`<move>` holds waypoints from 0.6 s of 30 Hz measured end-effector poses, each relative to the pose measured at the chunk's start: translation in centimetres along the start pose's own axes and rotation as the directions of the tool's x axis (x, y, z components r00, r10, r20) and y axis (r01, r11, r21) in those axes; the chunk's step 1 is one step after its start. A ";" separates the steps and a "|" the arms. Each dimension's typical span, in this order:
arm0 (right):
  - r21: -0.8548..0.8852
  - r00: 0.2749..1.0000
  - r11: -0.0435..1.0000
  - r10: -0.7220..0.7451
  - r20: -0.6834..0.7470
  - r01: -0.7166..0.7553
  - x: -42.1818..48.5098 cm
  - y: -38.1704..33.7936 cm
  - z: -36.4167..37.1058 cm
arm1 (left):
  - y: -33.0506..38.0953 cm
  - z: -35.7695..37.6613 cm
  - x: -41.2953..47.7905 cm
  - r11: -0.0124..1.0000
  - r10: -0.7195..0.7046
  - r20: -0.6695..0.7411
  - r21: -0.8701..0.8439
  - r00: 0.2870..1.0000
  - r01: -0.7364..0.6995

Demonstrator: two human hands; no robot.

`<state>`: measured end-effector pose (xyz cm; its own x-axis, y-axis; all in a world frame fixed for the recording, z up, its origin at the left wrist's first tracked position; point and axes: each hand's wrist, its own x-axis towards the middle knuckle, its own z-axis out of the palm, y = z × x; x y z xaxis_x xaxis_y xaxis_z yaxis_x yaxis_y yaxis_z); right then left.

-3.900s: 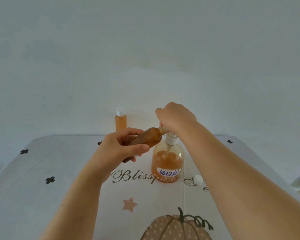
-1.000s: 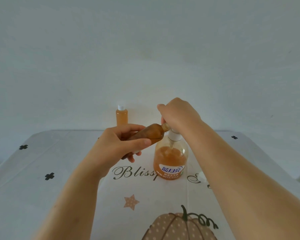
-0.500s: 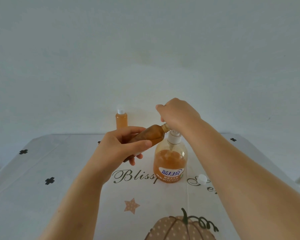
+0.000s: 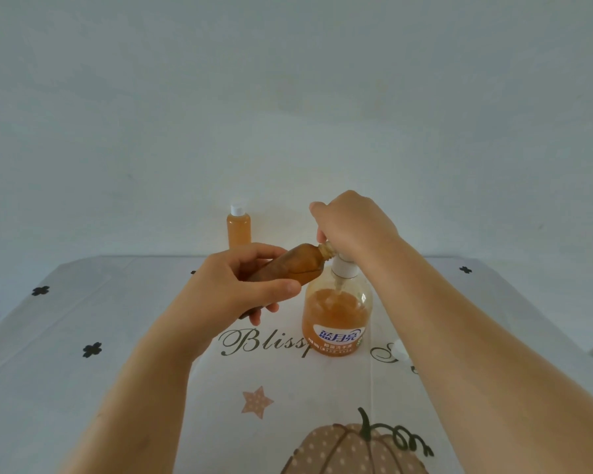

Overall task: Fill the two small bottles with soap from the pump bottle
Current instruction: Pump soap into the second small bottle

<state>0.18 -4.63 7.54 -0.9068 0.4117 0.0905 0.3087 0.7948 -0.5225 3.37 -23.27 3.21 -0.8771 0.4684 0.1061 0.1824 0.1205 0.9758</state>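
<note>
Gripping the open bottle (image 4: 288, 266) in the left hand (image 4: 230, 292), just left of the pump bottle (image 4: 336, 316), with fingers (image 4: 257, 250) curling over its far side and the thumb pressing along its near side. Holding it steeply tilted, close to lying flat, with the uncapped neck pointing up and right, meeting the pump top directly above the pump bottle. Showing amber soap (image 4: 302, 263) through nearly the whole length of the open bottle. Covering the pump top with the right hand (image 4: 353, 227), fingers curling down round it, hiding the spout and any contact with the neck. Standing upright on the table (image 4: 83, 388): the pump bottle, holding orange liquid to a little above half height beneath a white collar (image 4: 344, 268), with a blue and white label facing the camera. Standing upright behind and left of the pump bottle, well apart, near the far table edge: the capped bottle (image 4: 239, 229), filled almost to its white top. Lying on the table just right of the pump bottle, partly hidden by the right forearm: a loose cap (image 4: 399, 348). Spreading in front of the pump bottle on the white cloth: script lettering, a dotted star (image 4: 256, 401) and a pumpkin (image 4: 350, 449).
</note>
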 end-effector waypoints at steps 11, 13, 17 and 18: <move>-0.039 1.000 0.999 -0.002 0.026 0.003 0.2 -0.6 -1.4 | 0.2 0.5 -0.1 0.997 0.019 -0.030 -0.071 0.999 -0.021; -0.065 1.000 0.998 -0.003 0.003 0.004 0.0 -0.6 -1.5 | 0.2 0.6 -0.1 0.996 0.019 -0.033 -0.083 0.999 -0.022; -0.066 1.000 0.998 -0.001 -0.010 0.001 -0.2 -0.7 -1.2 | 0.2 0.7 -0.1 0.995 0.017 -0.025 -0.101 1.000 -0.020; -0.065 1.000 0.998 -0.004 -0.014 0.003 -0.2 -0.7 -1.1 | 0.2 0.6 -0.1 0.995 0.019 -0.027 -0.100 0.999 -0.022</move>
<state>0.53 -4.77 8.82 -0.9040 0.4146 0.1040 0.3239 0.8232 -0.4662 3.77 -22.76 3.23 -0.8850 0.4471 0.1300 0.1563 0.0224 0.9875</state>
